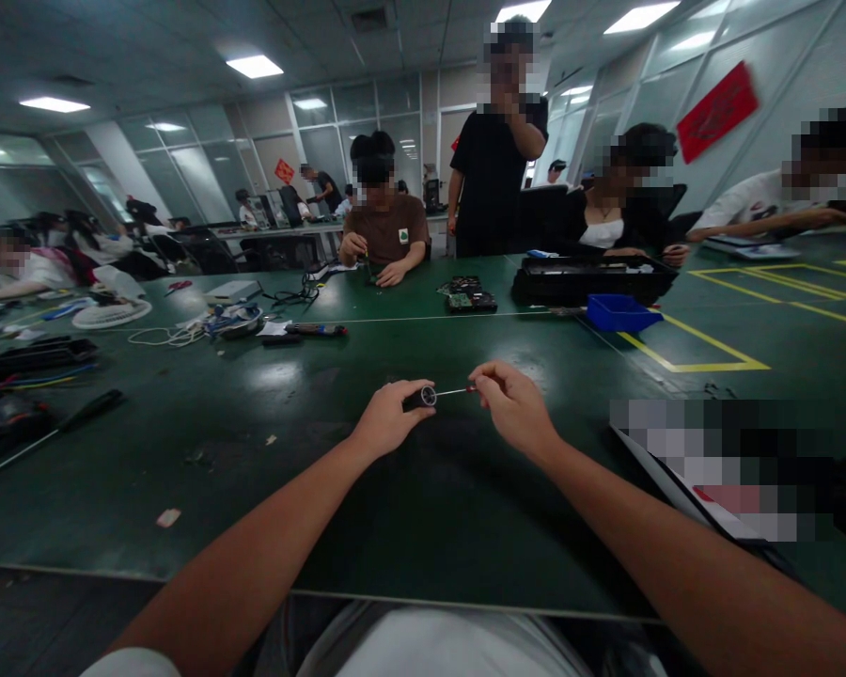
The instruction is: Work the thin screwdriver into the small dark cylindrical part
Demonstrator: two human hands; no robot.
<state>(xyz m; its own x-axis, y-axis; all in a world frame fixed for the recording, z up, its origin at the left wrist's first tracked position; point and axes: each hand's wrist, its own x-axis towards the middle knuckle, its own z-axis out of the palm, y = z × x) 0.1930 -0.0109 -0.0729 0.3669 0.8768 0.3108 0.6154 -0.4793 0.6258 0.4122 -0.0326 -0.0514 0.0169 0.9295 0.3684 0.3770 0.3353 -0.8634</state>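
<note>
Over the middle of the green table point(310, 461), my left hand point(389, 414) is closed around a small dark cylindrical part point(429, 396) whose round, pale-ringed end faces me. My right hand point(513, 404) pinches the red handle of a thin screwdriver point(453, 391). Its metal shaft points left, and the tip meets or nearly meets the right side of the round end; I cannot tell whether it touches. My left fingers hide most of the part's body, and my right fingers cover much of the handle.
A long screwdriver point(56, 431) lies at left, near a white fan point(113, 312). Circuit boards point(469, 294), a blue bin point(621, 313) and a black open case point(596, 279) are across the table. A laptop-like device point(705, 489) is at right. Several people sit around; one stands opposite.
</note>
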